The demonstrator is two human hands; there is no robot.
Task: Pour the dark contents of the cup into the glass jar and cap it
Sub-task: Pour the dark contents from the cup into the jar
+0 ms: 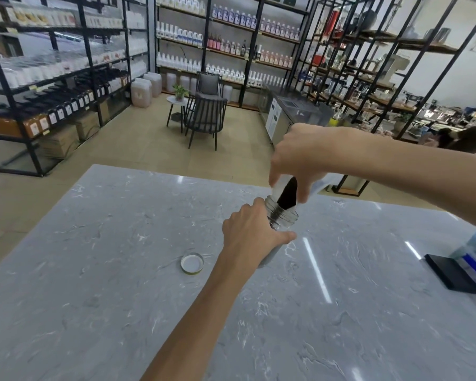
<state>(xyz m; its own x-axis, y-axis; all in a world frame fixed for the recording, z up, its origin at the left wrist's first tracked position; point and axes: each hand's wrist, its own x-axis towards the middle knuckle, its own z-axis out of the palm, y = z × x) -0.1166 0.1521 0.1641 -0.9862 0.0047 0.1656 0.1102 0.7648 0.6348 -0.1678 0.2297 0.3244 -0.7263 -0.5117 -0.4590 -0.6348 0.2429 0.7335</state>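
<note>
On marble table (121, 298): lid (192, 263); shelving (52, 64) behind.

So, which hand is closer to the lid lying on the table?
Left. The left hand grips the glass jar just up and right of the lid. The right hand is higher and farther away, tilting the cup over the jar's mouth.

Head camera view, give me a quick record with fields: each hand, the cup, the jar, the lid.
left hand: grips the glass jar on the table
right hand: holds the cup tipped over the jar's mouth
cup: dark contents running into the jar
jar: open, uncapped
lid: lying on the table, left of the jar, untouched
</note>
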